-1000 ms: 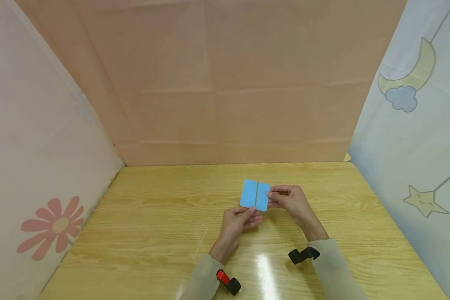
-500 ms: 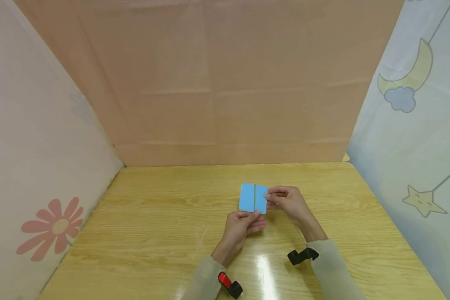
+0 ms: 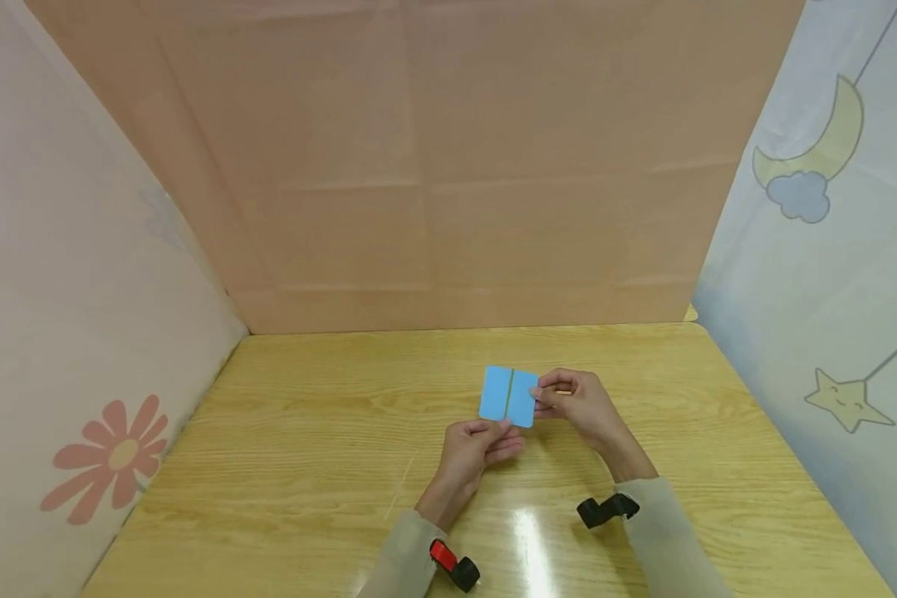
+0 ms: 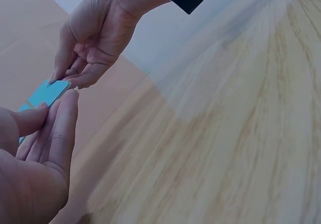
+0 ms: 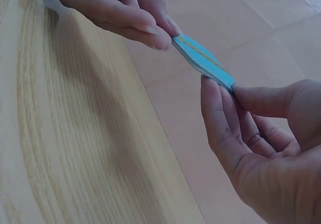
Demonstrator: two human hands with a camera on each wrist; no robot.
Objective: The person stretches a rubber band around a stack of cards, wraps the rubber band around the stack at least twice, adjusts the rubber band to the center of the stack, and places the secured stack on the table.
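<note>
A thin stack of light blue cards (image 3: 497, 392) with rounded corners is held above the table, between both hands. Across its face runs a narrow yellow-brown band (image 3: 509, 394), which looks like a rubber band. My left hand (image 3: 471, 453) pinches the near edge, thumb on top and fingers beneath. At the right edge, my right hand (image 3: 585, 411) pinches the stack between thumb and fingers. Several layers show along the side of the card stack (image 5: 198, 56) in the right wrist view. Its underside is hidden.
The wooden table (image 3: 306, 465) spreads out below the hands. A plain brown-pink sheet (image 3: 419, 166) hangs at the back. Patterned cloth walls stand at the left (image 3: 82, 291) and right (image 3: 830, 274). Each sleeve carries a black wrist mount (image 3: 605, 509).
Both hands keep their hold on the card stack. It has sunk slightly toward the person since a second ago, and its tilt has shifted a little.
</note>
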